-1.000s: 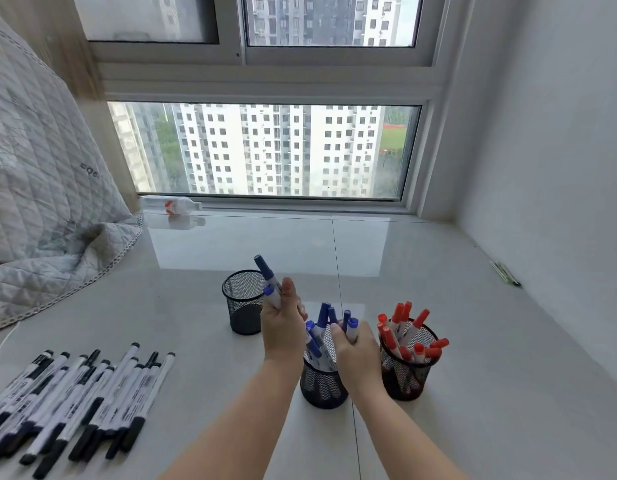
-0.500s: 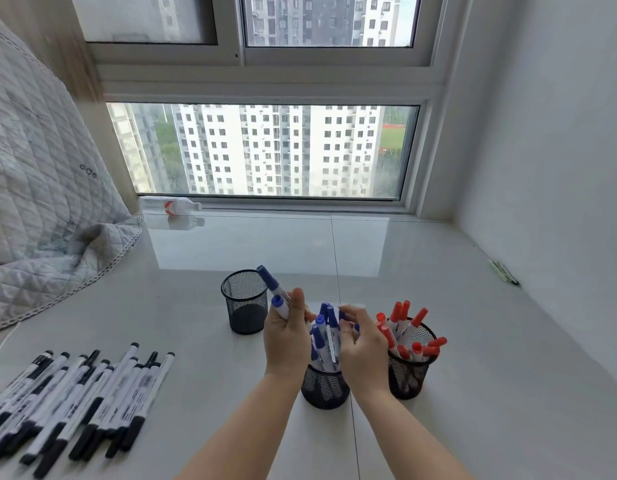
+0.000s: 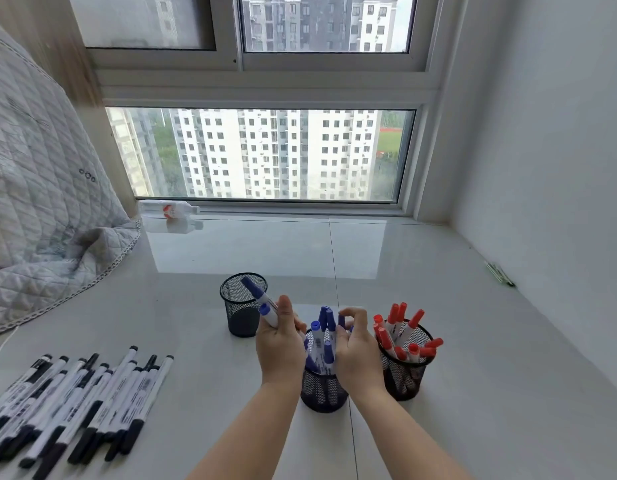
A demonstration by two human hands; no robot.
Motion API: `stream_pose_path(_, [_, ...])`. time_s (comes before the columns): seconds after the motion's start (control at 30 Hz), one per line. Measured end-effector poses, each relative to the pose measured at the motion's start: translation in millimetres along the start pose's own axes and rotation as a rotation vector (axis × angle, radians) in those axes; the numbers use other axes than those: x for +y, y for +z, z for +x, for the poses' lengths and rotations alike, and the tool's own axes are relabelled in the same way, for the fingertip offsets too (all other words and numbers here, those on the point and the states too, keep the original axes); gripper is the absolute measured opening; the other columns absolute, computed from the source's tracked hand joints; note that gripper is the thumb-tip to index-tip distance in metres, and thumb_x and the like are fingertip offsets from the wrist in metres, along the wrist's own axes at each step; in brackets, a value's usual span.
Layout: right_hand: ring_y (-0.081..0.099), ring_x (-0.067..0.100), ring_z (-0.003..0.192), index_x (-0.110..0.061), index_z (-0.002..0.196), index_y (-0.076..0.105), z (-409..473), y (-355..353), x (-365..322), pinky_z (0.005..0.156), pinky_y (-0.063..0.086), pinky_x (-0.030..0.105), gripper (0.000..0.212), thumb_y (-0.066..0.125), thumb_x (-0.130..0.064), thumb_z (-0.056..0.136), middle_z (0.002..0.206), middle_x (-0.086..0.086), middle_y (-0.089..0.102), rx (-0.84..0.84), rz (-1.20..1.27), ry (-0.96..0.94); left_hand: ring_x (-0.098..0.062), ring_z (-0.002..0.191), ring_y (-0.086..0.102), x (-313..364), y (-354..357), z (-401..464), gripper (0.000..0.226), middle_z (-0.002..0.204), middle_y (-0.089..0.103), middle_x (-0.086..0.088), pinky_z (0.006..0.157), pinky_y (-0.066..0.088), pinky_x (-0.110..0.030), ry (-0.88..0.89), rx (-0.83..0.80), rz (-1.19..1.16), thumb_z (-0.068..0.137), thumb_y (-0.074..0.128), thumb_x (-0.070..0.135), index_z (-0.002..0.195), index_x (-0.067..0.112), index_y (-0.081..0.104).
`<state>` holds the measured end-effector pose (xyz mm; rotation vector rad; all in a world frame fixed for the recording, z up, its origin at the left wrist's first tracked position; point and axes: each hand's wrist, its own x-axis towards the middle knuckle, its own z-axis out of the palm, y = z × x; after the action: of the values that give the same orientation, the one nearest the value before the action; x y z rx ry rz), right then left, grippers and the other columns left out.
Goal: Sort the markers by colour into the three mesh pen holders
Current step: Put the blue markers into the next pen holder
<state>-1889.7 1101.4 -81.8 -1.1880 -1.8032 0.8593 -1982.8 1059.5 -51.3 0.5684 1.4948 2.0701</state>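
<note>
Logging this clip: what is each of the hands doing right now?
Left hand: closed on two blue markers.
Right hand: fingers curled at the markers in the middle holder; grip cannot be told.

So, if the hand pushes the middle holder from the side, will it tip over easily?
Probably yes. The middle holder is narrow, and its blue markers stick up well above the rim, so the weight likely sits high. The mesh looks light, and the glossy table may let it slide first. Both hands flank it now, which should steady it.
</note>
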Motion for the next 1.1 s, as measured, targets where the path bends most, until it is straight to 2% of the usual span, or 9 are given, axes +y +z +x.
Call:
stream_pose_path(0.2, [0.061, 0.026, 0.062, -0.026, 0.1, 0.033, -2.0, 0.1, -0.6, 0.05, 0.049, 0.043, 0.014, 0.041, -0.015, 0.095, 0.077, 0.006, 0.061, 0.01, -0.007, -0.013, -0.014, 0.056, 0.055, -20.5, 1.7, -5.5, 0.033, 0.055, 0.057, 0.004, 0.05, 0.041, -0.014, 0.033, -0.068, 0.263, 0.089, 0.052, 0.041, 0.066, 0.017, 0.049])
stream_pose_path(0.33, [0.059, 0.023, 0.058, -0.027, 0.099, 0.033, -3.6, 0.1, -0.7, 0.049, 0.047, 0.041, 0.013, 0.04, -0.017, 0.096, 0.072, 0.002, 0.06, 0.019, -0.014, -0.013, -0.029, 0.096, 0.056, -31.1, 3.6, -7.5, 0.026, 0.097, 0.058, -0.017, 0.088, 0.047, -0.043, -0.076, -0.12, 0.27, 0.089, 0.052, 0.04, 0.075, 0.02, 0.051])
stream_pose_path(0.4, [0.058, 0.021, 0.057, -0.027, 0.1, 0.035, -4.7, -0.6, -1.5, 0.049, 0.047, 0.04, 0.011, 0.04, -0.018, 0.096, 0.07, 0.0, 0.06, 0.017, -0.005, -0.008, -0.03, 0.107, 0.056, -31.9, 3.4, -11.6, 0.013, 0.114, 0.053, -0.02, 0.096, 0.045, -0.047, -0.174, -0.157, 0.204, 0.09, 0.056, 0.032, 0.084, 0.02, 0.052])
stream_pose_path(0.6, [0.06, 0.023, 0.06, -0.025, 0.103, 0.037, -6.7, -1.7, -3.7, 0.052, 0.047, 0.042, 0.009, 0.04, -0.019, 0.096, 0.073, 0.003, 0.063, 0.023, 0.019, 0.024, -0.012, 0.084, 0.058, -29.7, -3.0, -10.9, 0.024, 0.099, 0.054, 0.003, 0.07, 0.047, -0.019, 0.128, -0.142, 0.32, 0.083, 0.064, 0.011, 0.086, 0.033, 0.054])
stream_pose_path(0.7, [0.061, 0.024, 0.063, -0.023, 0.103, 0.038, -7.6, -2.8, -5.0, 0.055, 0.048, 0.044, 0.01, 0.041, -0.018, 0.095, 0.076, 0.004, 0.063, 0.028, 0.033, 0.045, -0.001, 0.087, 0.059, -25.7, -2.8, -6.5, 0.033, 0.097, 0.06, 0.015, 0.068, 0.044, -0.008, 0.284, -0.193, 0.402, 0.089, 0.056, 0.011, 0.097, 0.043, 0.051])
stream_pose_path(0.83, [0.06, 0.019, 0.064, -0.023, 0.1, 0.039, -9.6, -4.6, -6.3, 0.057, 0.049, 0.043, 0.009, 0.041, -0.016, 0.094, 0.078, -0.004, 0.061, 0.028, 0.011, 0.017, 0.005, 0.082, 0.055, -31.4, -10.0, -7.7, 0.023, 0.091, 0.057, 0.013, 0.069, 0.041, -0.007, 0.417, -0.237, 0.582, 0.09, 0.056, 0.013, 0.098, 0.034, 0.059])
stream_pose_path(0.97, [0.06, 0.015, 0.068, -0.027, 0.096, 0.036, -8.3, -7.6, -6.7, 0.057, 0.053, 0.038, 0.013, 0.043, -0.017, 0.094, 0.08, -0.012, 0.053, 0.034, -0.058, -0.009, -0.007, 0.073, 0.056, -29.2, -11.3, -7.2, 0.013, 0.079, 0.059, 0.009, 0.063, 0.041, -0.018, 0.433, -0.229, 0.739, 0.093, 0.05, 0.025, 0.091, 0.025, 0.063])
stream_pose_path(1.03, [0.059, 0.014, 0.069, -0.026, 0.096, 0.037, -7.5, -9.5, -7.8, 0.058, 0.053, 0.035, 0.011, 0.043, -0.017, 0.094, 0.083, -0.008, 0.053, 0.042, -0.07, -0.037, -0.009, 0.078, 0.058, -25.5, -6.2, -6.9, 0.022, 0.082, 0.064, 0.01, 0.066, 0.043, -0.021, 0.312, -0.257, 0.724, 0.095, 0.043, 0.029, 0.088, 0.031, 0.063])
stream_pose_path(1.1, [0.06, 0.016, 0.076, -0.022, 0.096, 0.041, -5.8, -11.8, -10.2, 0.064, 0.054, 0.036, 0.003, 0.042, -0.019, 0.095, 0.087, -0.004, 0.056, 0.057, -0.027, -0.024, -0.004, 0.082, 0.061, -21.6, -1.2, -5.7, 0.029, 0.086, 0.069, 0.012, 0.066, 0.043, -0.012, 0.148, -0.302, 0.606, 0.097, 0.04, 0.029, 0.083, 0.039, 0.063])
